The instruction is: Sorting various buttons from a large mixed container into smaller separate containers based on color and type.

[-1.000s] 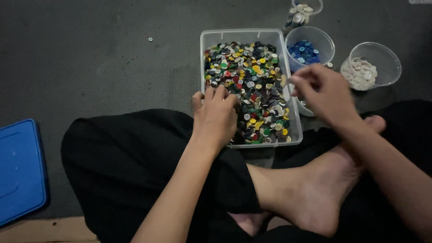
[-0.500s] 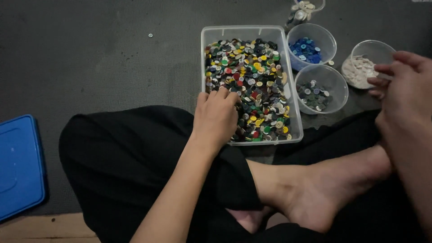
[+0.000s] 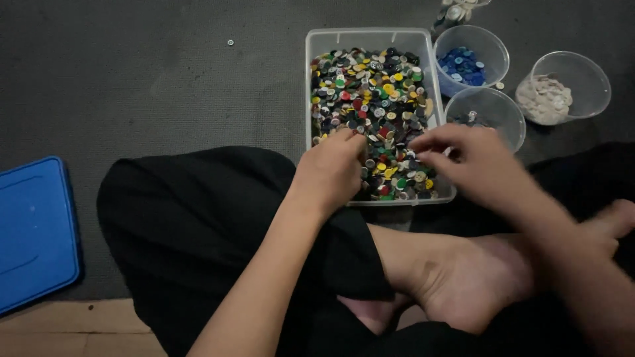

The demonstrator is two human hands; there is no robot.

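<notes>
The person sits cross-legged on a dark grey floor mat, and a clear plastic tray heaped with mixed-colour buttons lies on the mat just in front of the knees. The left hand rests at the near left corner of the tray, fingers curled down into the buttons; from here I cannot tell whether that grip has anything in it. The right hand hangs over the near right part of the tray, thumb and forefinger brought close together right above the buttons. It is blurred, so whether a button sits in that pinch cannot be made out.

Just beside the tray's right wall stand three clear cups: one with blue buttons, one nearly bare with a few small pieces at the bottom near the right hand, and one farther right with whitish buttons. A blue lid lies well apart at the left. One stray button lies alone on the mat.
</notes>
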